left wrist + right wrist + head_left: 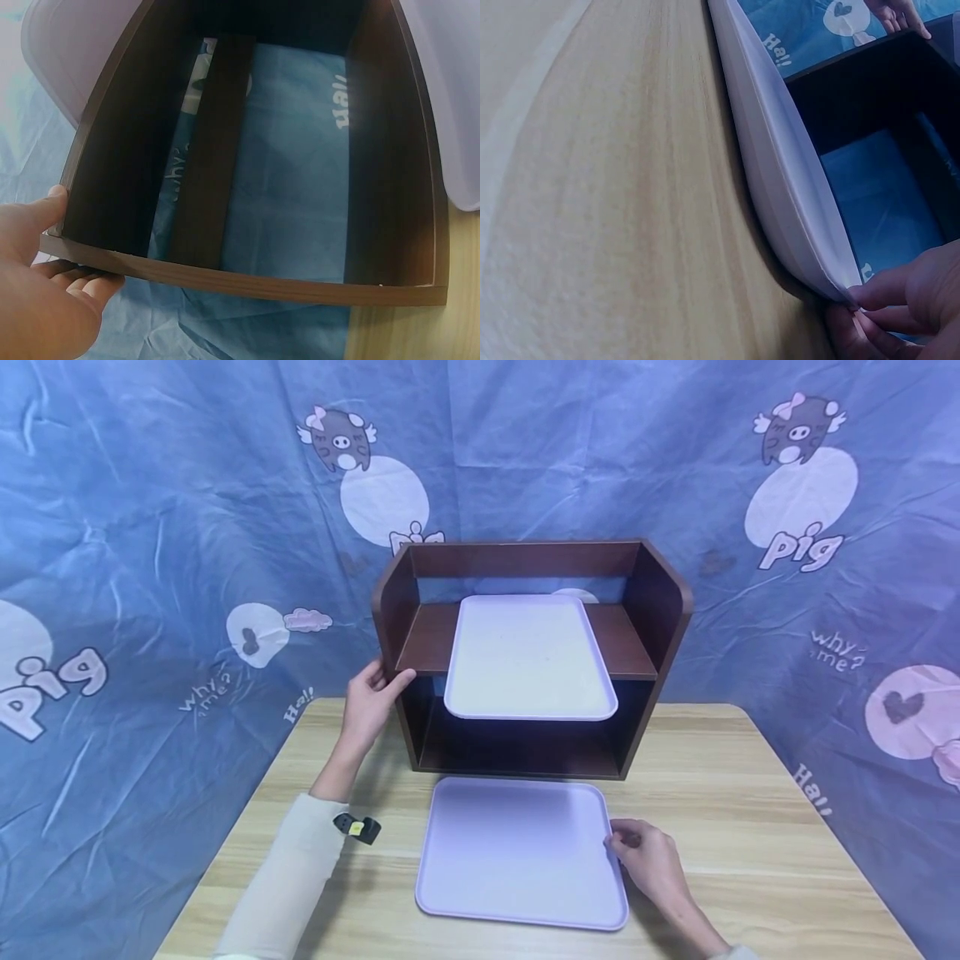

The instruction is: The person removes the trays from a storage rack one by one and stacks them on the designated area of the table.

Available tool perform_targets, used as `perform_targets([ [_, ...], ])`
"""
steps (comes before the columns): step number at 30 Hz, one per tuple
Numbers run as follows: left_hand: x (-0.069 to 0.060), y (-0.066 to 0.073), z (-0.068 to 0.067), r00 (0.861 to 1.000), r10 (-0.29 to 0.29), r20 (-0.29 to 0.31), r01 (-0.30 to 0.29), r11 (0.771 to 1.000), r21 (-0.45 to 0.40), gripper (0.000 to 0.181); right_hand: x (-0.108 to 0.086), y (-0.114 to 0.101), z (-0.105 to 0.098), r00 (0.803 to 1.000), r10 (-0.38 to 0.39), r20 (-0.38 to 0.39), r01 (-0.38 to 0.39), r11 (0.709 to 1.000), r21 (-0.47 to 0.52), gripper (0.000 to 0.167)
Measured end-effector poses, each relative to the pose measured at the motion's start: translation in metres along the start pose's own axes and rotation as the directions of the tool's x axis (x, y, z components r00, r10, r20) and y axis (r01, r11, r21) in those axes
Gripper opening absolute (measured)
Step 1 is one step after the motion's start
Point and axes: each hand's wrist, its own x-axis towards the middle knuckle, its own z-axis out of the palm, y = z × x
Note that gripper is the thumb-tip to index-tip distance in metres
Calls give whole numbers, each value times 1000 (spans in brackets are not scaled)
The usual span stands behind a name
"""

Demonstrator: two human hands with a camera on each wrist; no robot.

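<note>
A dark brown two-tier wooden shelf (525, 560) stands upright on the table. My left hand (367, 700) grips its left side panel at the height of the middle board. In the left wrist view, the thumb of that hand (45, 292) lies on the front edge, with the fingers behind the panel. One pale lilac tray (531, 652) rests on the middle board, its near end jutting out past the front. A second lilac tray (517, 856) lies before the shelf. Its right rim is pinched by my right hand (652, 860), thumb and fingers visible in the right wrist view (904, 300).
Light wood-grain table (750, 827) extends on both sides of the shelf. Blue cloth (187, 527) with printed pigs and lettering hangs behind and at the sides. A black strap device (357, 828) sits on the left wrist. The shelf's lower compartment (517, 752) is dark.
</note>
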Motion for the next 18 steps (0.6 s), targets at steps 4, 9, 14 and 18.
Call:
perform_targets([
  [4, 0, 1, 1, 1000, 22, -1, -22, 1000, -6, 57, 1, -1, 0, 1000, 15, 6, -15, 999, 29, 27],
  [9, 0, 1, 1, 999, 34, 1, -34, 999, -11, 56, 2, -2, -2, 999, 39, 4, -39, 997, 71, 26],
  [14, 0, -1, 1, 999, 32, 6, -32, 999, -12, 58, 4, -4, -7, 999, 53, 2, -52, 990, 129, 22],
  [18, 0, -3, 0, 1000, 30, 4, -30, 999, -9, 59, 7, -10, -10, 998, 55, -4, -53, 979, 198, 19],
])
